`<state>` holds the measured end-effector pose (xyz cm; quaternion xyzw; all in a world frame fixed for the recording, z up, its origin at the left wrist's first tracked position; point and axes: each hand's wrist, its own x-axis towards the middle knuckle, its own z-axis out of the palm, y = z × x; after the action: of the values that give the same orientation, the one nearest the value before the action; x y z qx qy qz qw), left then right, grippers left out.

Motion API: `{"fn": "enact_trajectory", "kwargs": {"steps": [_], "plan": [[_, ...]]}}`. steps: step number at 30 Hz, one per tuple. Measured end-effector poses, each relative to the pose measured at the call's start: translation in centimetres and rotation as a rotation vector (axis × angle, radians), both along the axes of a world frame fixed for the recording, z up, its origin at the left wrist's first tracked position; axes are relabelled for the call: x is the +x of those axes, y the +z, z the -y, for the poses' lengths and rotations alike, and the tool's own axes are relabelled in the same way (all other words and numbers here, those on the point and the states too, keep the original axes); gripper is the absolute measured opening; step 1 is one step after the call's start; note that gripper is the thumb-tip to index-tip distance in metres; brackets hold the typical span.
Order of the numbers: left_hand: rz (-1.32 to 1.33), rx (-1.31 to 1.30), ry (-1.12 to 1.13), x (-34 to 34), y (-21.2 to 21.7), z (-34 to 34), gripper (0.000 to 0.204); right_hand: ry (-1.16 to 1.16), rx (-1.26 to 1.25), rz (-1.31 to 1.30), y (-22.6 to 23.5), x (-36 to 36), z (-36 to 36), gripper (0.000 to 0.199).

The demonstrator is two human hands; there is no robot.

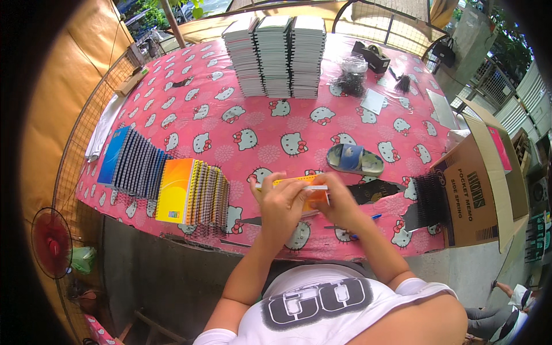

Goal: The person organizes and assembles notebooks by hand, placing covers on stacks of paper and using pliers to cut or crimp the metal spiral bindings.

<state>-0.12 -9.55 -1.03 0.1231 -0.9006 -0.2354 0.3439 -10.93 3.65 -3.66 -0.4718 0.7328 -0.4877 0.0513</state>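
Both hands meet over the near middle of the table around a small orange notebook (317, 197), whose white page edge shows between the fingers. My left hand (282, 201) is closed on its left side. My right hand (339, 202) pinches its right side near the top. Much of the notebook is hidden behind the hands. To the left stands a row of yellow-orange spiral notebooks (175, 190), with a row of blue spiral notebooks (133, 161) beyond it. A blue pen (375, 217) lies by my right wrist.
A pink patterned cloth (253, 123) covers the table. Three tall notebook stacks (276, 57) stand at the back. A blue slipper (355, 159) lies past my hands. Black spiral coils (430, 198) sit by a cardboard box (474, 181) on the right; a tape dispenser (372, 57) is back right.
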Motion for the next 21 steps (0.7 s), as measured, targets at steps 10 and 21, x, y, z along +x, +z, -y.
{"fn": "enact_trajectory", "kwargs": {"steps": [10,21], "plan": [[-0.072,0.108,-0.111,-1.2,-0.6,1.3,0.014,-1.018,0.826,-0.244,-6.5,-11.9,-21.9,0.021],[-0.057,0.055,-0.066,-1.3,-0.5,1.0,0.010,-0.145,0.002,0.024,3.4,-2.1,-5.7,0.023]]}}
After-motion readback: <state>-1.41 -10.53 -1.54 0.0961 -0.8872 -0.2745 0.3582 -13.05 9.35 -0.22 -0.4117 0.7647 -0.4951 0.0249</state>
